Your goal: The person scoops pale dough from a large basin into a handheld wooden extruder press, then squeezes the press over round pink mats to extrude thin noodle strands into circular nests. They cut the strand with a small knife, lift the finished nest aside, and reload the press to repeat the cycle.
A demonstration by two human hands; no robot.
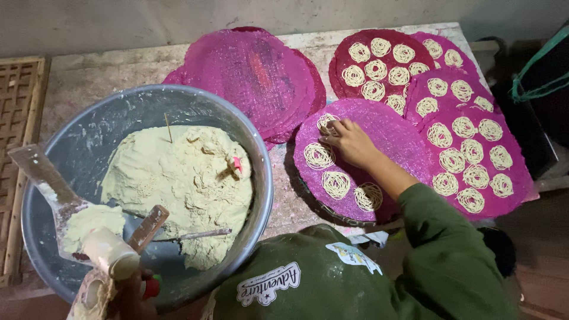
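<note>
My right hand (351, 142) reaches out over a round pink mat (394, 133), fingertips bunched on a pale noodle coil (325, 121) at its far left edge. Three more coils (336, 184) lie on that mat. My left hand (131, 295), low at the bottom left, grips a wooden press (89, 237) smeared with dough, its pale cylinder (110, 253) pointing toward me. The press hangs over a large grey metal basin (265, 178) holding a mound of yellowish dough (178, 178). My sleeve and shirt are green.
A stack of bare pink mats (255, 74) lies behind the basin. Mats filled with several coils (379, 65) (474, 157) overlap at the right. A bamboo lattice (18, 118) stands at the left, and a green cord (536, 74) hangs at the far right. All rests on a worn table (89, 77).
</note>
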